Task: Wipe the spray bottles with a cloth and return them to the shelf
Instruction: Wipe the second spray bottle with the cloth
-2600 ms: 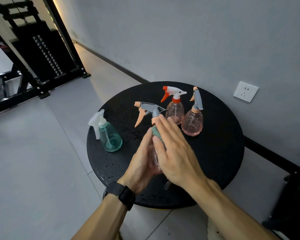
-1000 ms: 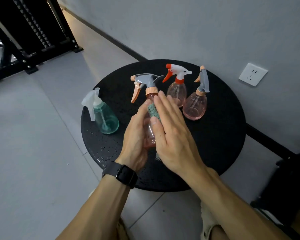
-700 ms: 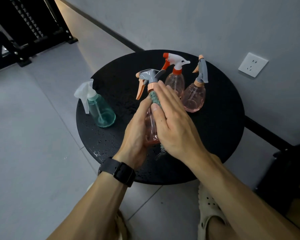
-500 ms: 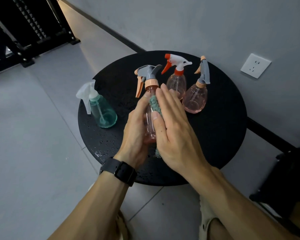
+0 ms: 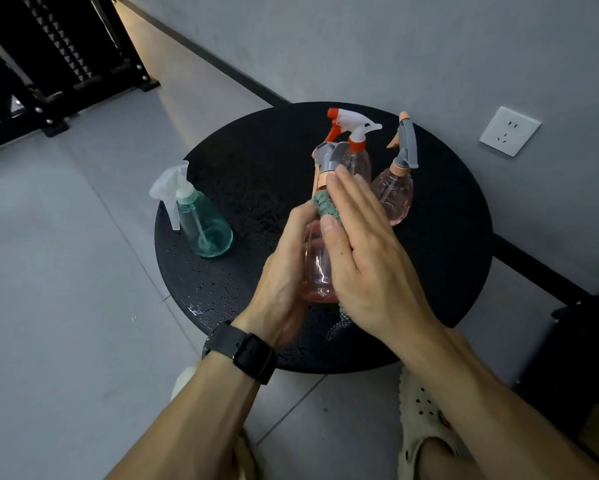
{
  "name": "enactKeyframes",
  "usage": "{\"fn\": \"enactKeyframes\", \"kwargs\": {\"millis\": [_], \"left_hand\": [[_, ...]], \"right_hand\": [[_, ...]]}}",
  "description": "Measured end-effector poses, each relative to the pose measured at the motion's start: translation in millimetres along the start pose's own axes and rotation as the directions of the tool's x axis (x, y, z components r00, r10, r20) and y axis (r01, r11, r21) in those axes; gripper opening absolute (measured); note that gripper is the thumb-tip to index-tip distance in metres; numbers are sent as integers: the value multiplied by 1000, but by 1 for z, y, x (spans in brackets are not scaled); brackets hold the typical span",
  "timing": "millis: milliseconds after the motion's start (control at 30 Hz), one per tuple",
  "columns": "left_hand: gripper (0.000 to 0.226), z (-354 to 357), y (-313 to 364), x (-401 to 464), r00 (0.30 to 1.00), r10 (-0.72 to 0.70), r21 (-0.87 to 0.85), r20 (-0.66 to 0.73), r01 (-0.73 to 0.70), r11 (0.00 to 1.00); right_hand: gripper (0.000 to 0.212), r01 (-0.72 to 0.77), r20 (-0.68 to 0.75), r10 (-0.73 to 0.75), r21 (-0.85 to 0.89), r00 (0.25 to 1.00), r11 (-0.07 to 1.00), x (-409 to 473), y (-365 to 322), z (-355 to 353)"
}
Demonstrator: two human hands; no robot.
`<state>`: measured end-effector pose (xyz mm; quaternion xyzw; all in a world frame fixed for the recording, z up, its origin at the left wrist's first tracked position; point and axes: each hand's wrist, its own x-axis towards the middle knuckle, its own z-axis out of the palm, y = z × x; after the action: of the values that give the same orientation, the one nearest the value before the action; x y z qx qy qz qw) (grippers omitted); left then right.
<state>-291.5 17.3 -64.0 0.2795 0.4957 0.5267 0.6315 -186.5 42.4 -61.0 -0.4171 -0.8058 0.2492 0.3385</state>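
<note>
The left hand (image 5: 284,271) has its grip curled round the pink bottle (image 5: 317,268), held above the near part of the round black surface (image 5: 464,271), while the right hand (image 5: 367,258) presses the green cloth (image 5: 325,207) flat against it with straight fingers. Water beads on the surface suggest wet plastic, so a hard wipe could twist the bottle loose. Just beyond, the red-trigger bottle (image 5: 355,152) and grey-trigger bottle (image 5: 395,188) stand close enough to be knocked over.

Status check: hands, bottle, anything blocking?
Left hand grips pink bottle. Right hand flat, pressing green cloth on it. Three bottles wait on black table; nothing blocking.
</note>
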Motion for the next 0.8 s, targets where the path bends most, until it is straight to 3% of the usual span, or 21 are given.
{"fn": "enactKeyframes", "kwargs": {"millis": [67,200,367,633,800], "left_hand": [[49,0,-1,1,1000,-2,6,-11,2,1000],[33,-1,0,0,998,-12,-56,-54,8,998],[31,-5,2,3,993,31,-144,-114,-48,988],[44,-5,6,3,997,46,-247,-69,-62,967],[38,-1,6,-1,999,41,-179,-30,-46,983]], "right_hand": [[52,-12,18,12,12,1000,1000,0,0,-2],[53,-6,3,5,14,1000,1000,-7,-5,2],[54,18,-54,-16,31,998,999,-14,-10,9],[52,42,-69,-41,16,997,999,-20,-14,14],[53,31,-53,-31,7,998,999,-13,-11,7]]}}
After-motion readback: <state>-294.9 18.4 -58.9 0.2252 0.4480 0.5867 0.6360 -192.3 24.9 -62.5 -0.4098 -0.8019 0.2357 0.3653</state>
